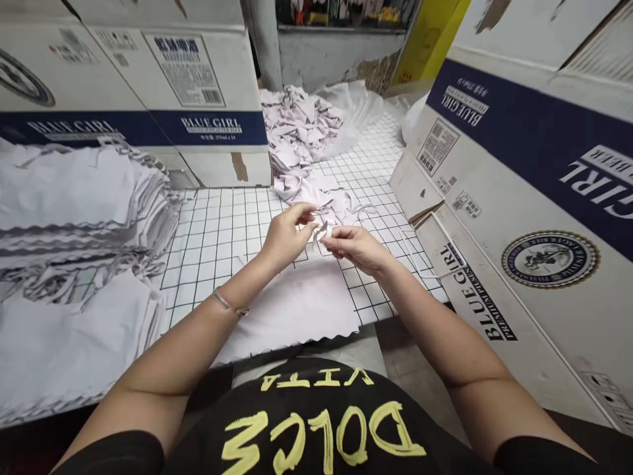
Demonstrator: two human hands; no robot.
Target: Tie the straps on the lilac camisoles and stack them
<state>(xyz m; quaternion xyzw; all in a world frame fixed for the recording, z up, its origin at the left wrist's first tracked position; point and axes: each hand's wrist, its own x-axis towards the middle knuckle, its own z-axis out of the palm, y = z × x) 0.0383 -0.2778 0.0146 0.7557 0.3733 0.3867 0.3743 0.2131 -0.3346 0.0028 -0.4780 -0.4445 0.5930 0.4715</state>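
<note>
My right hand [353,245] is closed, its thumb and fingers pinching a narrow pale fabric strap [325,231] that curls up in a small loop. My left hand [291,231] is just left of the strap, thumb and forefinger apart, with the thumb tip close to the loop; whether it touches is hard to see. Below both hands lies a flat pale pink fabric piece [301,307] with a wavy cut edge, at the front of the grid-patterned table [192,270]. Beyond my fingers begins a heap of pale pink fabric pieces [301,142], loosely crumpled.
Tall stacks of pale fabric [84,198] fill the left side. Behind them stands a white and blue carton [212,79]; another large carton [494,165] walls off the right. Clear plastic wrapping [353,115] lies by the heap. A yellow panel [428,43] stands at the back.
</note>
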